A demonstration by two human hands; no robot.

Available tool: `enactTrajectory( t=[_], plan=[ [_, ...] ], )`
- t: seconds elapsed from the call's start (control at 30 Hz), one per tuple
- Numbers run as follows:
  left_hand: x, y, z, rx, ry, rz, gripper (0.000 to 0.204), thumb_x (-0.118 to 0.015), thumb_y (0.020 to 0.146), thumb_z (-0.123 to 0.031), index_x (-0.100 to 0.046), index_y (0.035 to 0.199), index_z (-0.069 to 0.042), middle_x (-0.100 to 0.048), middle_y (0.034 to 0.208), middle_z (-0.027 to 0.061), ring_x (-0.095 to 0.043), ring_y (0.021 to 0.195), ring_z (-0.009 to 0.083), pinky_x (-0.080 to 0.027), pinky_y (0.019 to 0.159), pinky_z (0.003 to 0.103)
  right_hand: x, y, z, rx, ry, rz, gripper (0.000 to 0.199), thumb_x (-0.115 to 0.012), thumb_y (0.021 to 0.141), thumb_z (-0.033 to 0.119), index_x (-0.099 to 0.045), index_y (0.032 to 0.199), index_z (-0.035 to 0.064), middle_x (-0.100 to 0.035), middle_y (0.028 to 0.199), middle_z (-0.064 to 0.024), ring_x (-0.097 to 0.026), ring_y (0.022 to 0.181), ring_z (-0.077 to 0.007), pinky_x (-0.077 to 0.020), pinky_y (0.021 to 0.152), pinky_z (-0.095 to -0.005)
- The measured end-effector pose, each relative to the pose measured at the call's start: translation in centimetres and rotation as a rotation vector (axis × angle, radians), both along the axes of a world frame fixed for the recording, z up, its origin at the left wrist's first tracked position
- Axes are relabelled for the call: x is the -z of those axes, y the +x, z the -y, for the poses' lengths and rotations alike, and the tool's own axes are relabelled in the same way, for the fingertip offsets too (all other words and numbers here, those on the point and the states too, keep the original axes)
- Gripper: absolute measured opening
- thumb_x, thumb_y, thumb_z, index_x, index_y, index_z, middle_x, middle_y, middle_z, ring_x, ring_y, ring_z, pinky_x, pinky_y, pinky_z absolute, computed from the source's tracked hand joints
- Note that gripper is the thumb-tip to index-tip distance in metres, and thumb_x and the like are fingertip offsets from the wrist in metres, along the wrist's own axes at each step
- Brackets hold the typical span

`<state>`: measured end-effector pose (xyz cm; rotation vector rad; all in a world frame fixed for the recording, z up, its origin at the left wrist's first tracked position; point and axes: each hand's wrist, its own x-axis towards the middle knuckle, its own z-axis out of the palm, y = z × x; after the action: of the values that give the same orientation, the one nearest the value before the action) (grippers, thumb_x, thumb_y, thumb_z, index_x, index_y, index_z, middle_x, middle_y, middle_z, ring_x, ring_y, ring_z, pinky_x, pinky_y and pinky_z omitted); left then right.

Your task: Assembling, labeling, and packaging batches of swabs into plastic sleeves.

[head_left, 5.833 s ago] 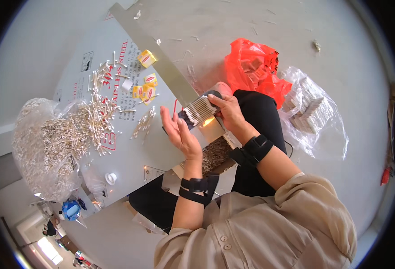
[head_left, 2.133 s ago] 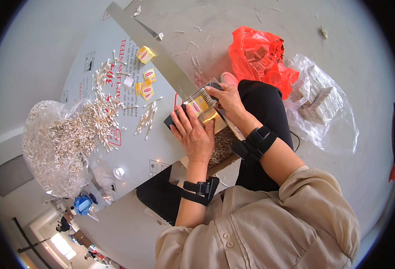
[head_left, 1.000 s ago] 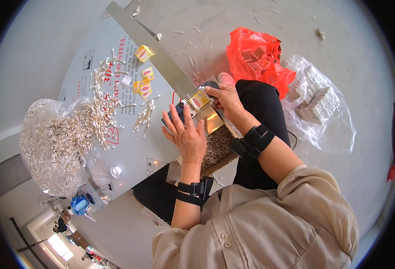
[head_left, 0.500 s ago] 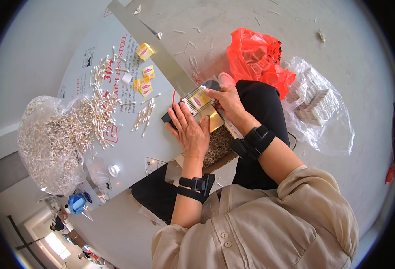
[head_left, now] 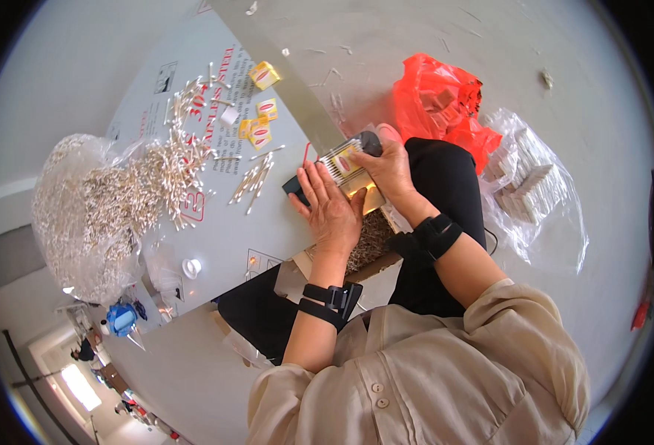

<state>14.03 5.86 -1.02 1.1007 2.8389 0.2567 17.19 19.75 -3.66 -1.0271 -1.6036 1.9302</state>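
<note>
A row of cotton swabs with a yellow label, in what looks like a flat clear pack [head_left: 343, 160], lies between my hands at the corner of the metal-topped table. My right hand [head_left: 391, 172] is closed on its far right end, thumb on top by the label. My left hand [head_left: 333, 215] lies flat with fingers stretched out along the pack's near left side, its thumb apart. Dark parts [head_left: 370, 143] show at either end of the pack, and a shiny gold-toned plate [head_left: 368, 194] is just below; their kind is unclear. My palms hide the undersides.
Loose cotton swabs [head_left: 186, 159] spill from a big clear bag [head_left: 49, 215] at the left. Several small yellow boxes [head_left: 265, 76] stand beyond. A carton of swabs [head_left: 368, 237] sits below my hands. Red [head_left: 416, 81] and clear [head_left: 564, 215] plastic bags lie on the right floor.
The whole view has shifted, so the table and its things appear farther right. My right thumb and fingers have moved on the pack's far end; my left hand still lies by it.
</note>
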Motion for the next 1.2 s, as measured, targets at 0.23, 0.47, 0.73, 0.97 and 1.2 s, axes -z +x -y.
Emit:
enactTrajectory(
  t=[0.23,0.47,0.73,0.97,1.2],
  plan=[
    [1.1,-3.3,4.4,-0.128,0.428,-0.153,0.057,-0.063,0.089,-0.03,-0.046,0.136,-0.002,-0.046,0.14,0.0174,-0.036,0.135,0.0373,-0.029,0.106,0.054,1.1,0.5,-1.1,0.283,0.228,0.017,0.029,-0.075,0.084,0.02,-0.063,0.096,-0.0035,-0.058,0.081,-0.0069,-0.054,0.07,-0.0146,-0.0469,0.067,-0.0295],
    [1.0,-8.4,11.3,-0.505,0.338,-0.277,0.03,-0.071,0.076,-0.01,-0.062,0.105,-0.013,-0.057,0.111,0.0066,-0.051,0.109,0.0317,-0.038,0.093,0.048,-4.1,-1.5,2.0,-0.175,0.763,-0.124,0.015,-0.069,0.081,0.004,-0.063,0.095,0.0029,-0.059,0.085,-0.0124,-0.06,0.075,-0.0298,-0.0491,0.069,-0.0387],
    [0.6,-6.6,13.0,-0.464,0.35,-0.171,0.014,-0.069,0.078,-0.007,-0.061,0.088,-0.013,-0.058,0.097,0.0035,-0.051,0.102,0.0293,-0.039,0.087,0.045,-3.1,-9.7,5.4,-0.62,1.098,-0.139,0.019,-0.07,0.072,0.005,-0.065,0.091,0.0047,-0.058,0.095,-0.0121,-0.058,0.098,-0.0315,-0.0518,0.081,-0.0409],
    [0.5,-6.6,15.1,-0.43,0.404,-0.17,0.012,-0.067,0.079,-0.008,-0.06,0.087,-0.012,-0.057,0.092,0.0046,-0.052,0.096,0.0294,-0.039,0.083,0.043,-2.4,-10.4,5.8,-0.679,1.171,-0.103,0.014,-0.071,0.074,0.01,-0.064,0.085,0.007,-0.056,0.092,-0.0091,-0.059,0.094,-0.0304,-0.0512,0.077,-0.0405],
    [-0.2,-9.5,13.7,-0.287,0.435,-0.116,0.015,-0.069,0.077,-0.004,-0.061,0.087,-0.013,-0.057,0.087,0.0025,-0.053,0.09,0.0271,-0.039,0.081,0.041,-2.4,-6.4,7.7,-0.603,1.165,-0.102,0.008,-0.066,0.076,0.009,-0.058,0.075,0.0081,-0.053,0.08,-0.0075,-0.06,0.082,-0.0284,-0.0509,0.069,-0.0388]
  ],
)
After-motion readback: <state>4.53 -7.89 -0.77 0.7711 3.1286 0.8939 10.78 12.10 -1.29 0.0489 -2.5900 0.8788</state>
